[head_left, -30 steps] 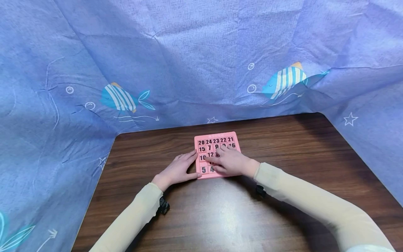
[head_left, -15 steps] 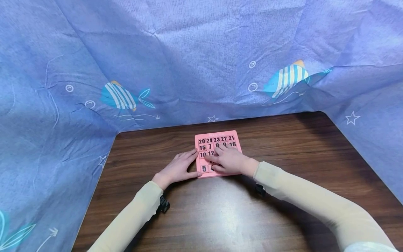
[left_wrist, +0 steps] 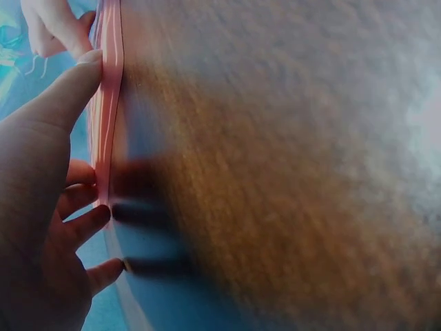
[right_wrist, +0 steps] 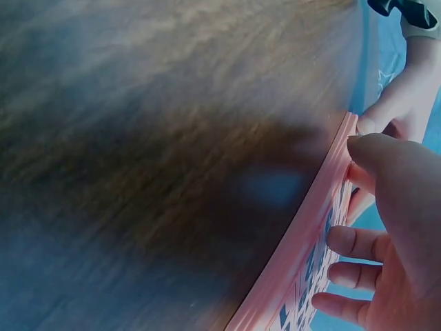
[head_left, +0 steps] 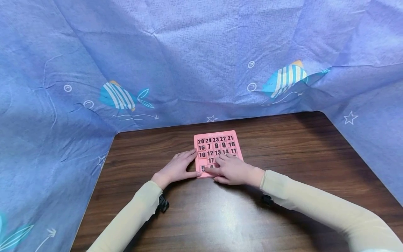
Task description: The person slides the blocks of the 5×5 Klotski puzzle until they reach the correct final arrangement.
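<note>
A pink sliding number puzzle [head_left: 202, 161] lies on the table in the head view, its tiles printed with black numbers. The fourth row has a gap at its left end, beside tile 17 [head_left: 211, 160]. My left hand [head_left: 178, 168] rests against the puzzle's left edge, fingers fairly straight and thumb at the near corner. My right hand [head_left: 234, 170] lies over the lower right tiles and hides several of them. Its index finger touches tile 5 [head_left: 203, 168] in the bottom row. Both wrist views show the pink frame [right_wrist: 313, 214] edge-on, with the right hand's fingers [right_wrist: 355, 276] spread over the tiles.
The dark wooden table [head_left: 201, 217] extends around the puzzle on all sides. A blue fabric curtain [head_left: 195, 63] with fish prints hangs behind the table's far edge and along its sides.
Tile 10 has slid slightly away from me, up level with tile 12. My right hand has moved toward me, its index finger going from beside tile 10 to tile 5. My left hand stays put.
</note>
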`<action>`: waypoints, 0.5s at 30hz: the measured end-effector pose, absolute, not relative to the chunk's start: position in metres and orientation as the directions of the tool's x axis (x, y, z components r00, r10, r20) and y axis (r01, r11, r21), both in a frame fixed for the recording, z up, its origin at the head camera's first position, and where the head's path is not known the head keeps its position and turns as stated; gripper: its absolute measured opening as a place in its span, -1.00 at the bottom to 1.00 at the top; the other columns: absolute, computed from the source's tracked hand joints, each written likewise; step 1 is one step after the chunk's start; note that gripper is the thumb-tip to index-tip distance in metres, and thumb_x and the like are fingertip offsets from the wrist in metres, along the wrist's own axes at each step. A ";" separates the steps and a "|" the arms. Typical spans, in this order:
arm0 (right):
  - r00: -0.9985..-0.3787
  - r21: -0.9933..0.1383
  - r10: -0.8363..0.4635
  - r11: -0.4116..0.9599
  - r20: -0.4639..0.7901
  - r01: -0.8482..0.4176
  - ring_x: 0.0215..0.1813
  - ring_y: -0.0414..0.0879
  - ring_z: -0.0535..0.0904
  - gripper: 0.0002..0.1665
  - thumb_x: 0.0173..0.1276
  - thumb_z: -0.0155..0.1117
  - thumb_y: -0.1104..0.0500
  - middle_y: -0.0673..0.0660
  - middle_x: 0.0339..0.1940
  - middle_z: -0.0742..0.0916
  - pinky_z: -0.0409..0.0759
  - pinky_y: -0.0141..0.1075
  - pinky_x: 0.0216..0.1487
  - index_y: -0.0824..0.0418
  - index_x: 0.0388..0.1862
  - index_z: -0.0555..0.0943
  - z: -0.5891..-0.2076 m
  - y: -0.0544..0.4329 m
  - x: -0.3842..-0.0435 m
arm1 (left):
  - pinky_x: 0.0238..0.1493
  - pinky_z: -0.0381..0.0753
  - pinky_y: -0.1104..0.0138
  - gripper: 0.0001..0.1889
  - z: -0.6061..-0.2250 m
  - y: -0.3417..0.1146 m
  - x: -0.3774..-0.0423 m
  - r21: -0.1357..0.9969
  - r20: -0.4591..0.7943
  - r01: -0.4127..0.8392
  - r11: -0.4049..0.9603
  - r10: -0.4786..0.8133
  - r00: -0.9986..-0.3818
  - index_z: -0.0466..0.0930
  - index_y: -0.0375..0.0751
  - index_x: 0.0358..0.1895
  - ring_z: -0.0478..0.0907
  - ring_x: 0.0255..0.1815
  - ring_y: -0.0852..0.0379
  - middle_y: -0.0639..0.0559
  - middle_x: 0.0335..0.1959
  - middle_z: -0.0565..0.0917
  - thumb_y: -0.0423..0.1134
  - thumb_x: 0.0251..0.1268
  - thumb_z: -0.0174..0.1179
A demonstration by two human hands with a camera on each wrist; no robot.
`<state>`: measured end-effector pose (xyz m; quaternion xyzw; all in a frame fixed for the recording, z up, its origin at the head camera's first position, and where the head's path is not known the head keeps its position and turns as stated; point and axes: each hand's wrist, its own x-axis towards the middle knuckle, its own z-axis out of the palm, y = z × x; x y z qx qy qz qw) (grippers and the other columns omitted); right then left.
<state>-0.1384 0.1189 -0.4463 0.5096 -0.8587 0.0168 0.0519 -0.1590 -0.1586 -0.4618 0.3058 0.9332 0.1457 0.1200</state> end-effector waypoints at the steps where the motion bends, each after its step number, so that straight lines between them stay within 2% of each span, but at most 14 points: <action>1: -0.479 0.025 -0.870 0.485 0.112 -0.874 -0.05 -0.04 0.54 -0.44 0.51 0.27 -0.15 0.03 -0.15 0.62 0.55 -0.01 0.01 -0.10 0.43 0.61 -0.447 0.119 -0.139 | 0.57 0.11 -0.11 -0.04 -0.462 -0.159 -0.159 0.345 -0.135 0.535 0.771 0.605 -0.785 0.20 -0.24 0.64 0.13 0.65 -0.15 -0.14 0.68 0.15 0.31 0.39 0.24; 7: -0.513 0.019 -0.851 0.518 0.117 -0.855 -0.08 0.01 0.53 -0.46 0.53 0.26 -0.15 0.05 -0.22 0.61 0.56 0.00 -0.01 -0.10 0.43 0.61 -0.448 0.118 -0.148 | 0.57 0.07 -0.15 -0.05 -0.461 -0.159 -0.159 0.325 -0.124 0.549 0.770 0.610 -0.783 0.21 -0.23 0.63 0.05 0.68 -0.15 -0.13 0.68 0.17 0.31 0.39 0.24; 15: -0.548 -0.002 -0.832 0.550 0.087 -0.835 -0.01 0.04 0.54 -0.45 0.55 0.20 -0.17 0.08 -0.15 0.66 0.54 0.02 0.06 -0.11 0.46 0.59 -0.451 0.114 -0.158 | 0.57 0.06 -0.16 -0.04 -0.461 -0.159 -0.159 0.304 -0.127 0.552 0.777 0.607 -0.784 0.22 -0.21 0.63 0.03 0.69 -0.12 -0.11 0.67 0.18 0.34 0.38 0.23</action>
